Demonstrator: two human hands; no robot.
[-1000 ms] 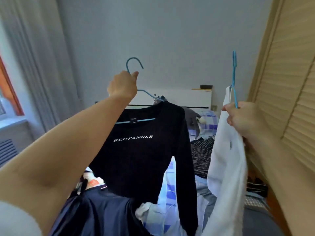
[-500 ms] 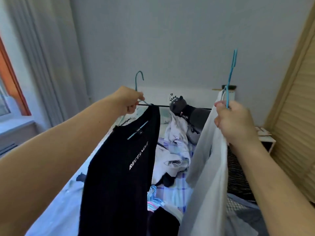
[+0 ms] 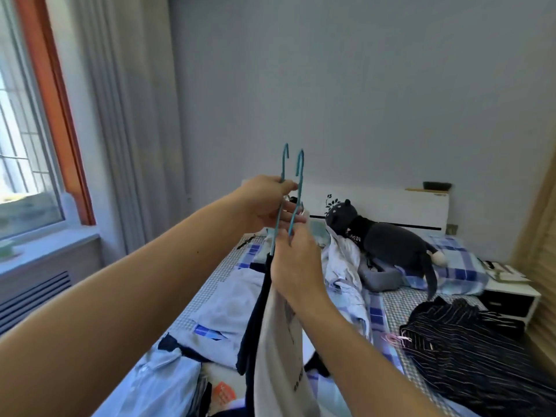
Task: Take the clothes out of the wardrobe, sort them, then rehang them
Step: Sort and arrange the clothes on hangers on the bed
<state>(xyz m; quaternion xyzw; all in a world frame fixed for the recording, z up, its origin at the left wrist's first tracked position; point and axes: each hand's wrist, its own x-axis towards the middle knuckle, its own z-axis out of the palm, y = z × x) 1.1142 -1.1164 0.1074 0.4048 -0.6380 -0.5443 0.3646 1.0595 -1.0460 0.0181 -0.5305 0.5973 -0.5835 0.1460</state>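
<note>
Cluttered bed [image 3: 210,284], both hands [image 3: 264,203] [image 3: 293,260] gripping blue hangers [image 3: 296,191]

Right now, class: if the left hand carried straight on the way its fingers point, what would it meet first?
Most likely the right hand: the left hand points toward it, both at the two blue hangers. Depth is unclear; they may already touch.

Two hands, left [image 3: 264,203] and right [image 3: 293,263], hold two blue hangers [image 3: 296,194] with two garments, one dark [image 3: 255,320], one white [image 3: 279,356], above the bed [image 3: 210,284], where one grey plush cat [image 3: 388,236] lies.
</note>
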